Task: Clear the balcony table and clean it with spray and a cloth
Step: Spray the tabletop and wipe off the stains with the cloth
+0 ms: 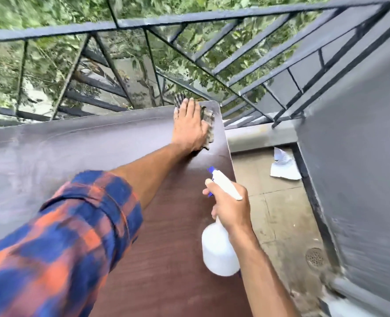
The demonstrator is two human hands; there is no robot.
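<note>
The dark brown balcony table [79,152] fills the lower left and middle of the head view. My left hand [189,126] lies flat on a checked cloth [209,121] at the table's far right corner, fingers spread toward the railing. Most of the cloth is hidden under the palm. My right hand [231,205] grips the neck of a white spray bottle [219,250] with a blue nozzle, held above the table's right edge, nozzle pointing toward the far corner.
A black metal railing [166,19] runs close behind the table, with trees beyond. A grey wall [361,156] stands on the right. On the tiled floor [281,213] lie crumpled white paper [284,167] and a round drain [315,257].
</note>
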